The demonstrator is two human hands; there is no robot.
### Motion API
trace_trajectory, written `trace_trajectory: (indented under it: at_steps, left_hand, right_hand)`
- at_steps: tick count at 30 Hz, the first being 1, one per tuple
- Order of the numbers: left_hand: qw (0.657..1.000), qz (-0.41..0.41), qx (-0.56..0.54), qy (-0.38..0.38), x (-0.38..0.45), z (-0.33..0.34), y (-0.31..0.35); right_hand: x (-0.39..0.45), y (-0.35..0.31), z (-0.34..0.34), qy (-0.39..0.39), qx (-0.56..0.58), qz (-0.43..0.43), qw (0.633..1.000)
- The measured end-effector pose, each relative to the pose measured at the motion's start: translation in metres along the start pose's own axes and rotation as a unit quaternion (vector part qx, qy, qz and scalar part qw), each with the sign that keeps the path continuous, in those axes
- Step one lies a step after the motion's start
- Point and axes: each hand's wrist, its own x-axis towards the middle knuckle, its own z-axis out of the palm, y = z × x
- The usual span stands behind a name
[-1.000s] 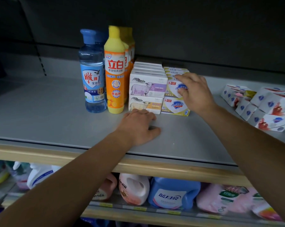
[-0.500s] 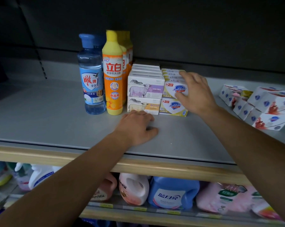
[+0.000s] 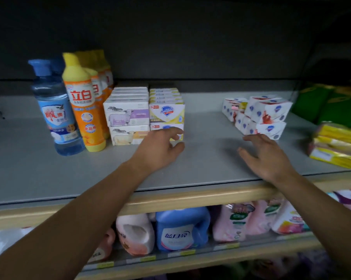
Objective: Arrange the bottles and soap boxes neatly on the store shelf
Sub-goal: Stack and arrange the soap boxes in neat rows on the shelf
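The shelf [image 3: 211, 158] looks matt grey and smooth, its front edge [image 3: 190, 197] like pale wood. The bottles [image 3: 57, 110] are glossy plastic, the blue one see-through. The soap boxes [image 3: 128, 116] look like smooth printed card.

Left hand [image 3: 160, 146] hides lower soap box [image 3: 167, 126] front, yellow packs [image 3: 338, 146] cut off right

A shop aisle, grey store shelf [image 3: 201, 162] with wooden edging, facing rows of dish-soap bottles [image 3: 83, 110] and stacked soap boxes [image 3: 128, 116], detergent jugs [image 3: 182, 229] on the lower shelf, price-tag strips [image 3: 182, 253] along its edge
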Motion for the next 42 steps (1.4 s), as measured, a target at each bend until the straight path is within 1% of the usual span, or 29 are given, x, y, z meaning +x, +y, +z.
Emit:
trace_trajectory:
  at_steps: [2,5,8,11,14,17,19,21,23,24,27,30,33,36,38,39,40,42]
  left_hand:
    - [0.999,0.008,-0.034,0.002,0.014,0.016,0.024]
    - [0.998,0.017,-0.066,0.016,0.037,0.039,0.058]
    - [0.996,0.029,-0.079,0.039,0.062,0.060,0.088]
    - [0.994,0.055,-0.071,0.059,0.088,0.078,0.112]
    - [0.994,0.087,-0.035,0.059,0.115,0.098,0.132]
    - [0.993,0.111,0.018,0.040,0.141,0.118,0.144]
    - [0.992,0.110,0.059,0.022,0.155,0.132,0.148]
    - [0.989,0.093,0.111,0.016,0.162,0.145,0.150]
    - [0.985,0.085,0.142,0.044,0.163,0.154,0.150]
    - [0.982,0.093,0.150,0.067,0.162,0.157,0.150]
    - [0.971,0.146,0.144,0.120,0.156,0.160,0.152]
    - [0.978,0.155,0.079,0.116,0.147,0.153,0.155]
    - [0.985,0.125,-0.044,0.108,0.128,0.132,0.151]
    - [0.980,0.085,-0.155,0.092,0.098,0.108,0.133]
    - [0.974,0.024,-0.220,0.052,0.076,0.092,0.116]
    - [0.967,-0.006,-0.252,0.029,0.065,0.085,0.106]
    - [0.959,-0.030,-0.283,0.012,0.055,0.078,0.096]
    - [0.937,-0.067,-0.342,-0.014,0.042,0.067,0.077]
  right_hand:
    - [-0.007,0.029,-0.011,-0.004,-0.028,0.041,0.999]
    - [-0.013,0.058,-0.018,-0.038,-0.068,0.088,0.993]
    - [-0.012,0.066,-0.012,-0.060,-0.091,0.096,0.989]
    - [-0.009,0.068,-0.006,-0.049,-0.094,0.089,0.990]
    - [-0.009,0.070,-0.005,-0.043,-0.092,0.090,0.991]
    - [-0.011,0.070,-0.005,-0.041,-0.091,0.089,0.991]
    - [-0.010,0.069,-0.006,-0.041,-0.088,0.088,0.991]
    - [-0.010,0.070,-0.006,-0.038,-0.084,0.088,0.992]
    - [-0.010,0.070,-0.006,-0.037,-0.080,0.087,0.992]
    - [-0.010,0.070,-0.006,-0.036,-0.078,0.086,0.993]
    - [-0.010,0.071,-0.006,-0.032,-0.077,0.084,0.993]
    - [-0.010,0.071,-0.006,-0.026,-0.079,0.086,0.993]
    - [-0.011,0.071,-0.007,-0.034,-0.081,0.091,0.992]
    - [-0.009,0.070,-0.009,-0.031,-0.070,0.107,0.991]
    - [-0.009,0.067,-0.011,0.007,-0.022,0.109,0.994]
    - [-0.009,0.064,-0.012,0.030,0.023,0.095,0.995]
    - [-0.009,0.059,-0.011,0.045,0.078,0.069,0.994]
    - [-0.009,0.041,-0.009,0.037,0.175,-0.009,0.984]
